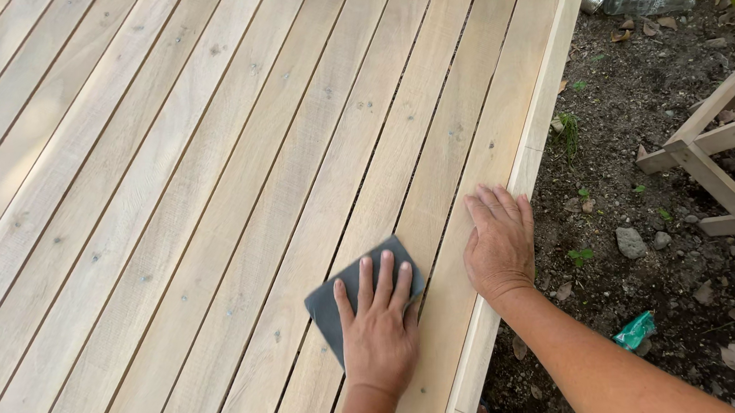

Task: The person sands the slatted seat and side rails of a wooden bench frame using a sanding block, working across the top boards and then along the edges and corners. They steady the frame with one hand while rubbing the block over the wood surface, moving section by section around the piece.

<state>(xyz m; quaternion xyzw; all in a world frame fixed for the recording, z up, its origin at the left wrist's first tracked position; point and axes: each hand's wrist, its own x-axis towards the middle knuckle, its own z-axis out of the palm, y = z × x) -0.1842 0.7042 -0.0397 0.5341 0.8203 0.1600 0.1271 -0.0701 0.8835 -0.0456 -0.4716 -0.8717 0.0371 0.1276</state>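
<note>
A wide surface of pale wooden slats [165, 187] fills most of the view. My left hand [379, 328] lies flat, fingers together, pressing a dark grey sheet of sandpaper [327, 306] onto a slat near the right side. My right hand [500, 244] rests palm down, fingers spread a little, on the outermost slat next to the right edge rail [543, 105]. It holds nothing.
Right of the slats lies bare dark soil [641, 124] with stones, dry leaves and small weeds. A wooden frame piece [722, 152] stands on the soil at right. A clear plastic bottle [644, 3] lies at the top right. A green scrap [635, 330] lies near my right forearm.
</note>
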